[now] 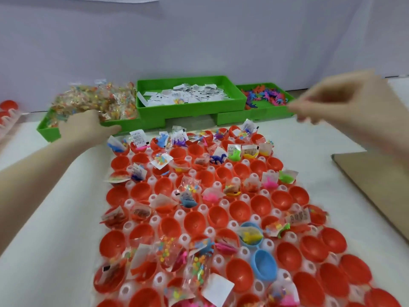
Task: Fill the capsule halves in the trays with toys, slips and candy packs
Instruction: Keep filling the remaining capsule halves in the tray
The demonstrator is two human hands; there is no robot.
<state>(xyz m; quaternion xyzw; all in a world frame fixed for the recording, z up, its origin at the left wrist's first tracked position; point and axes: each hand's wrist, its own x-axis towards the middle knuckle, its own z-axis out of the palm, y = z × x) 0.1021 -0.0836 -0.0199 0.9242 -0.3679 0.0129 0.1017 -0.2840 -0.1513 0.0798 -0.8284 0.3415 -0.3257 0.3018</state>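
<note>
White table (66, 218): three green bins (190, 105), two blue halves (264, 265); left hand (88, 127) apparently open, right hand (345, 100) pinching, contents unclear.

Red capsule halves (240, 169) upright in clear tray (155, 220), many part-filled.

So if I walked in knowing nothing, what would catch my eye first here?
Most likely the big tray of red capsule halves filling the table's middle, many stuffed with bright toys, slips and candy packs, with two blue halves standing out near the front. Behind it sit three green bins: candy packs on the left, paper slips in the middle, little toys on the right. The left hand reaches into the candy while the right hand hovers blurred near the toys.
</note>
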